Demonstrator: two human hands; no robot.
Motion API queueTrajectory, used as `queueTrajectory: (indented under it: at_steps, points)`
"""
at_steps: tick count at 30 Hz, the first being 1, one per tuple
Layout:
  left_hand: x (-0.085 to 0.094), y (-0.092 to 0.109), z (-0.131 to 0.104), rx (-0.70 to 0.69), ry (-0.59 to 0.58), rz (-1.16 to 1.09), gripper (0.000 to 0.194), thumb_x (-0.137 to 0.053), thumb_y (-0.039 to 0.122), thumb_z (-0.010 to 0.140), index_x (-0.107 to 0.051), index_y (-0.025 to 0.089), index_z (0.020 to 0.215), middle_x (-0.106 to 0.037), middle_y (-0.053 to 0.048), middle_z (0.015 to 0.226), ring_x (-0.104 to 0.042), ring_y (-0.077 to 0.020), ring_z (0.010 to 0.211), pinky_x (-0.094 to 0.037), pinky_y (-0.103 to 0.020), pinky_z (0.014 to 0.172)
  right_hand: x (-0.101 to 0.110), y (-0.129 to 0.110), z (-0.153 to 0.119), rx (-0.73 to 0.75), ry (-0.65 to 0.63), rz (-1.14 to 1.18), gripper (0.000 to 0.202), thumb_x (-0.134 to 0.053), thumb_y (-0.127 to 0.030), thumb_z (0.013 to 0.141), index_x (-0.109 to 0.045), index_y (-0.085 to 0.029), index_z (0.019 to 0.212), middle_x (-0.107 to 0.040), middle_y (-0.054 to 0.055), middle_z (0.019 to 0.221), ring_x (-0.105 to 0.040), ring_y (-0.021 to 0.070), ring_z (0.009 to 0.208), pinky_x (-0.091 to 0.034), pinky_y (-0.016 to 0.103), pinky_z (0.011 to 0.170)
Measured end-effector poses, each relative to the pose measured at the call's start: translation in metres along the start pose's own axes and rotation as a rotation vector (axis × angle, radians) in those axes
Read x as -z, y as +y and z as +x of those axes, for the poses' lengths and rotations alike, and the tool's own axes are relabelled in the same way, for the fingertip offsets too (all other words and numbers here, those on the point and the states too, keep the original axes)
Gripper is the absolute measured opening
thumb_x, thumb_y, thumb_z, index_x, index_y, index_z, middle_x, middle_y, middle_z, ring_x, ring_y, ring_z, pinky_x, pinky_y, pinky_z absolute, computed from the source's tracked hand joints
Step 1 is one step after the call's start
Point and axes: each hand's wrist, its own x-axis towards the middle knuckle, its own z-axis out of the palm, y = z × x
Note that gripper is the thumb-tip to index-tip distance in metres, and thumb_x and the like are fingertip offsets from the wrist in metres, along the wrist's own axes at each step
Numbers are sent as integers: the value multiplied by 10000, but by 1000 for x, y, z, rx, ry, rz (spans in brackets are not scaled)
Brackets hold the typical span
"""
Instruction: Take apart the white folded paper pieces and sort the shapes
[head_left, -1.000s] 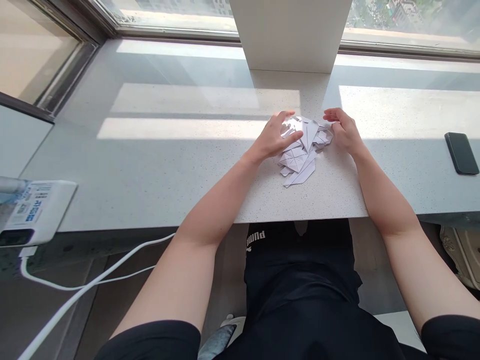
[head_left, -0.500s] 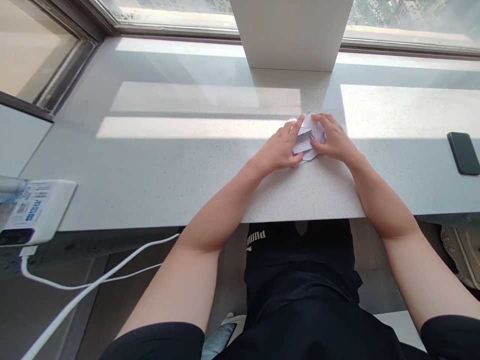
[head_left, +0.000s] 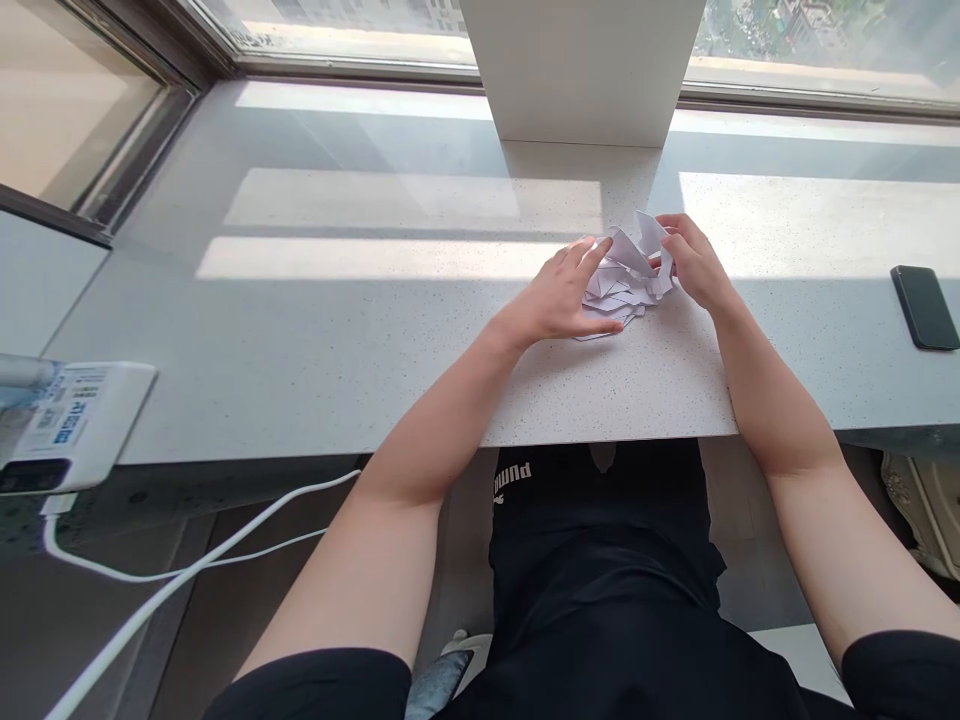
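Observation:
A loose heap of white paper pieces (head_left: 619,290) lies on the pale speckled counter (head_left: 337,350). My left hand (head_left: 562,295) rests against the heap's left side, thumb and fingers spread apart. At the right side, my right hand (head_left: 694,262) has its fingers closed on some of the paper pieces, which stand up at an angle between the hands. Part of the heap is hidden behind my left hand's fingers.
A black phone (head_left: 926,308) lies on the counter at the far right. At the left edge is a white device (head_left: 94,420) with a white cable (head_left: 225,545). A white pillar (head_left: 585,75) stands at the back between windows.
My right hand has moved slightly right and lifted some paper pieces upright. The heap looks more spread and raised. My left hand's fingers have opened wider.

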Motion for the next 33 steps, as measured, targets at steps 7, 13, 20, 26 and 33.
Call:
queueTrajectory:
  at_steps: [7, 13, 20, 26, 33]
  points:
    - [14, 34, -4, 128, -174, 277, 957, -876, 520, 1114, -528, 214, 1951, -728, -241, 1823, -741, -469, 1612, -634, -568, 1335, 18, -8, -12, 28, -25, 119, 819, -426, -918, 1216, -656, -337, 1744, -903, 161, 1483, -892, 424, 1194, -753, 583, 984]
    - [34, 45, -1, 128, -153, 381, 836, -824, 408, 1127, -575, 233, 1906, -849, -203, 1652, -858, -434, 1385, -719, -498, 1104, 16, 5, -8, -1, 15, 48, 603, -678, -747, 1179, -755, -320, 1598, -853, 176, 1497, -852, 368, 1094, -735, 563, 945]
    - [24, 5, 5, 135, 103, 169, 905, -850, 457, 1115, -502, 281, 1931, -842, -189, 1660, -866, -445, 1408, -723, -560, 1166, 5, -3, -13, 94, -12, -16, 521, -679, -657, 1191, -810, -307, 1554, -888, 182, 1472, -815, 414, 1254, -677, 656, 1170]
    - [7, -24, 13, -5, 199, -6, 1068, -796, 795, 1141, -353, 358, 2009, -553, -204, 2015, -607, -507, 1813, -574, -714, 1431, -4, -3, -13, 206, -99, -82, 486, -706, -611, 1152, -829, -312, 1515, -878, 185, 1517, -741, 498, 1473, -615, 771, 1299]
    - [10, -29, 7, -67, -45, 0, 1558, -873, 1141, 869, -256, 372, 2076, -257, -212, 2157, -148, -598, 2017, -150, -850, 1618, 15, 13, -7, 104, 82, -53, 739, -507, -779, 1237, -622, -363, 1837, -721, 184, 1815, -637, 527, 1714, -559, 811, 1413]
